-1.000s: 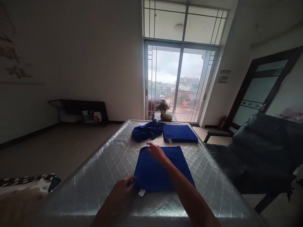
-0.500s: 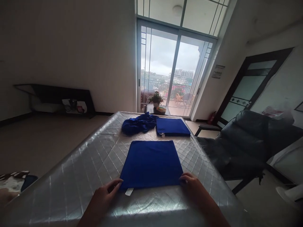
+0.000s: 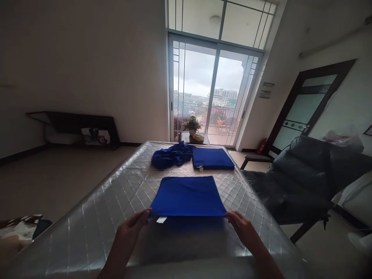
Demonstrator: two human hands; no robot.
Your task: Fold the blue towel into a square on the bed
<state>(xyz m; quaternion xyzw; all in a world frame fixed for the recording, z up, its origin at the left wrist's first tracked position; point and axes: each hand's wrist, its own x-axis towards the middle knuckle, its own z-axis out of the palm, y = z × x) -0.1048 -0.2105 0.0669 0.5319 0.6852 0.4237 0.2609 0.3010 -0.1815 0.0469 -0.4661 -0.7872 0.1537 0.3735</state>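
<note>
A folded blue cloth (image 3: 187, 197) lies in front of me on a plastic-wrapped mattress (image 3: 116, 209). My left hand (image 3: 132, 228) pinches its near left corner, by a small white tag (image 3: 161, 219). My right hand (image 3: 241, 228) pinches its near right corner. The near edge is raised off the mattress and casts a shadow below it. Farther back lie a crumpled blue cloth (image 3: 170, 155) and, to its right, a neatly folded blue cloth (image 3: 212, 158).
A dark leather armchair (image 3: 308, 178) stands close on the right. Beyond the mattress, a potted plant (image 3: 192, 124) sits before a sliding glass balcony door (image 3: 212, 91). A low dark shelf (image 3: 78, 126) lines the left wall. A patterned cloth (image 3: 17, 228) shows at bottom left.
My right hand came back from the cloth's far edge to its near right corner. Both hands then gripped the near corners and lifted the near edge off the mattress.
</note>
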